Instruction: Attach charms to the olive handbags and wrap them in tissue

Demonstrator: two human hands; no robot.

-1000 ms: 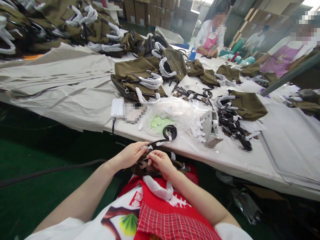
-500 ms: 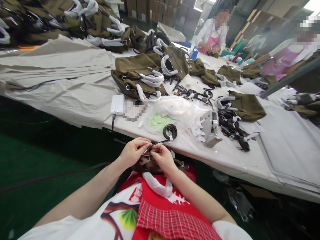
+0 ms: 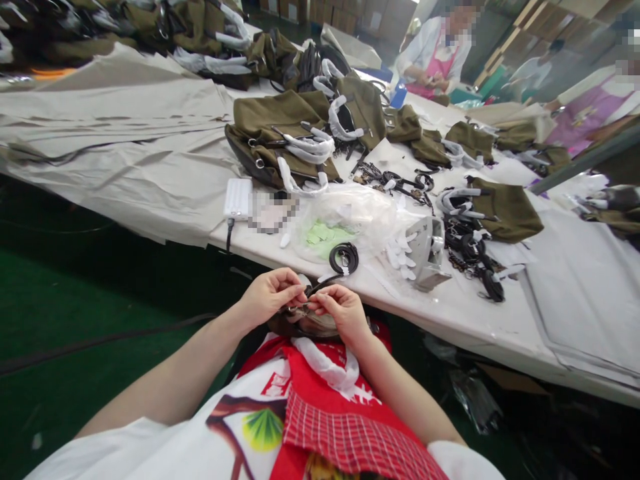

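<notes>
Two hands meet over one olive bag (image 3: 295, 325) in the person's lap. The left hand (image 3: 266, 299) is clamped on the near end of one black strap (image 3: 353, 257); the right hand (image 3: 349, 312) has thumb and fingertips pinched together beside it, and anything between them is too small to tell. The strap's coil lies on the table (image 3: 480, 327), just inside its near edge. Beyond it are one clear plastic bag (image 3: 364, 217) with green pieces (image 3: 325, 235), too many to count, one white power bank (image 3: 239, 199) and one grey metal holder (image 3: 429, 259). The near edge slants down to the right, just past the fingertips. The lap bag sits on the person's side of that edge; green floor (image 3: 150, 293) shows between the left forearm and the table.
</notes>
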